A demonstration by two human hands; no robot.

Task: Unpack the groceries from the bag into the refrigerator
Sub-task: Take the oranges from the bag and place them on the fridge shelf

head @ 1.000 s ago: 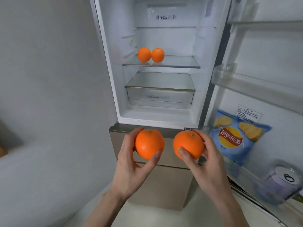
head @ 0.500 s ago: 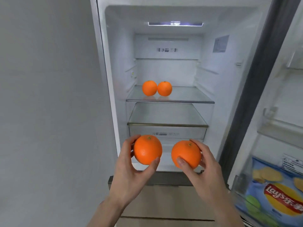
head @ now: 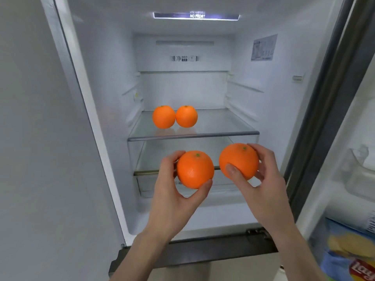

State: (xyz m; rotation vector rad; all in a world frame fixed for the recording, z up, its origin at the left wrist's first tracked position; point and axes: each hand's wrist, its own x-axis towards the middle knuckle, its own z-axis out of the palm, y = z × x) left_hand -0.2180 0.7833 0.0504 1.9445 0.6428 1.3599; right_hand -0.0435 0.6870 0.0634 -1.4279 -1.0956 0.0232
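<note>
The refrigerator point(head: 263, 110) stands open in front of me, lit inside. Two oranges, one on the left point(head: 163, 117) and one on the right point(head: 186, 116), sit side by side and touching on the left part of the glass shelf point(head: 223, 126). My left hand point(head: 172, 199) grips a third orange point(head: 195, 169) in front of the drawer level. My right hand point(head: 263, 191) holds a fourth orange point(head: 239, 161) slightly higher, just below the shelf's front edge. The grocery bag is out of view.
A clear drawer point(head: 150, 187) with a glass lid sits under the shelf. The open door point(head: 345, 169) at right carries a blue Lay's chip bag point(head: 349, 258) in its lower bin. A grey wall point(head: 40, 159) runs along the left.
Both hands have risen with their oranges from the freezer front up into the open fridge compartment. My view has tilted up and moved closer; the right orange now sits higher than the left.
</note>
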